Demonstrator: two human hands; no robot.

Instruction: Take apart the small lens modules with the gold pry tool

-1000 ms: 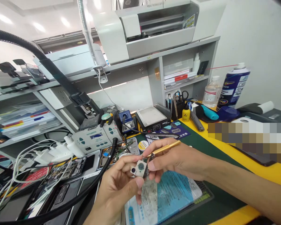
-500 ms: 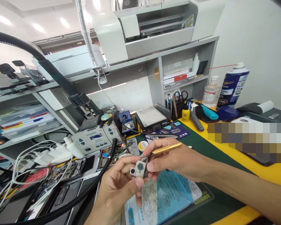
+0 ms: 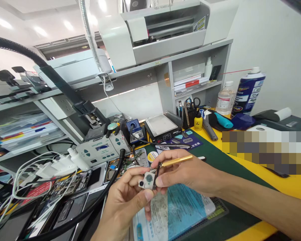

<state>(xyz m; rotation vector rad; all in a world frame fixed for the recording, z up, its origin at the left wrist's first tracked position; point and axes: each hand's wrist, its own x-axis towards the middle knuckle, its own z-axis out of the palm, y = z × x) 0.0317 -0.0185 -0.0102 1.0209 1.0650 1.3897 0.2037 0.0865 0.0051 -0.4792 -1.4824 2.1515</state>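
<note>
The left hand (image 3: 126, 204) pinches a small, squarish camera module (image 3: 147, 180) between thumb and fingertips, its pale metal face set with round dark lenses, held above the counter (image 3: 286, 187) just below frame centre. The right hand (image 3: 188, 172) closes on the module's edge from three o'clock and also grips slim brass-coloured tweezers (image 3: 177, 161), their smooth shaft pointing toward two o'clock. Beneath both hands lies a glossy blue-and-white printed sheet (image 3: 180, 209) on a dark green mat (image 3: 225, 167). A thick black hose (image 3: 104, 192) curves past at nine o'clock.
</note>
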